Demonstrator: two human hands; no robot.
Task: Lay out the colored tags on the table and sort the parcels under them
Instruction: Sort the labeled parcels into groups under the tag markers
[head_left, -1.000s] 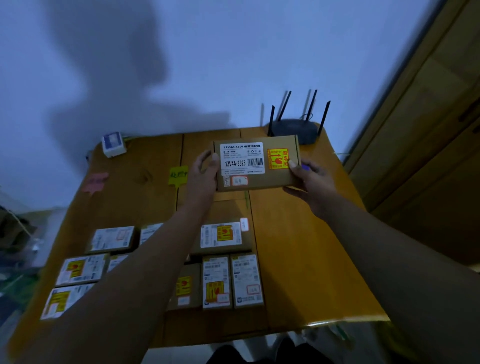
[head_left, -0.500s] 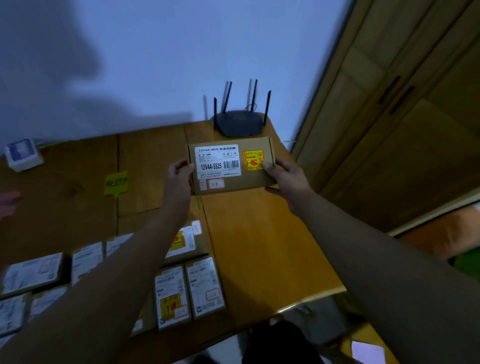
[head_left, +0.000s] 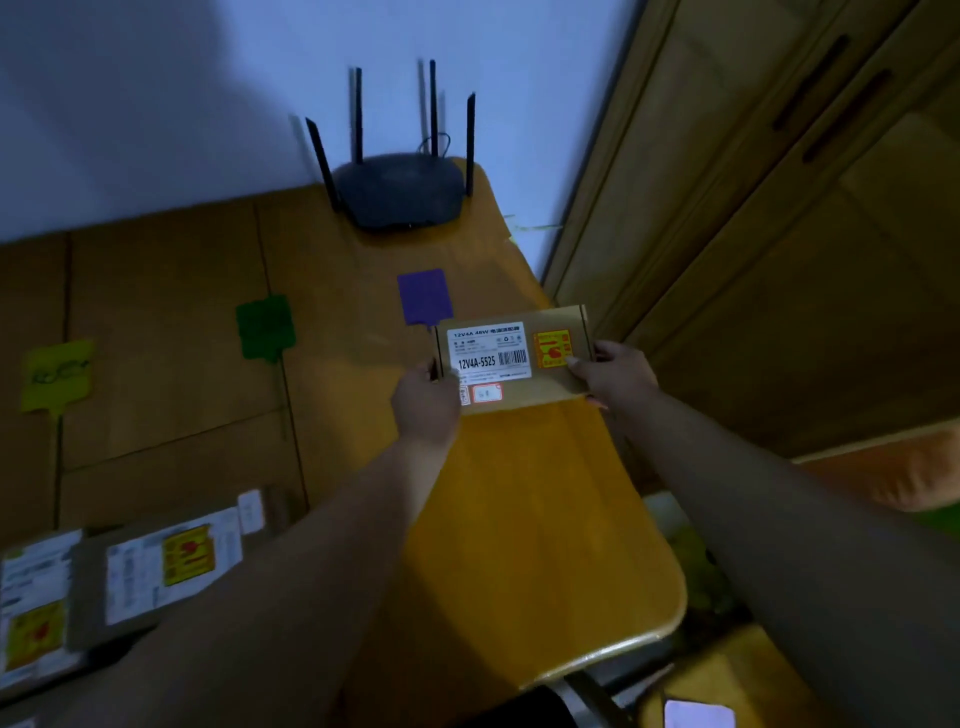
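Gripping the parcel (head_left: 511, 358) with curled fingers, left hand (head_left: 423, 402) and right hand (head_left: 618, 375) have lowered it beside the purple tag (head_left: 423, 296)

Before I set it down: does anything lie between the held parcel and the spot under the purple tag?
Nothing visible does. The parcel, gripped by the left hand and right hand, is just beside the purple tag, over bare table.

Wide open stretch of table (head_left: 545, 519) on the near right, from the parcel (head_left: 519, 358) down to the front edge. The router (head_left: 400, 192) with four upright antennas guards the far edge, the purple tag (head_left: 423, 296) lies flat just beside the parcel, labelled parcels (head_left: 171, 561) crowd the near left, cupboard doors (head_left: 779, 260) wall off the right.
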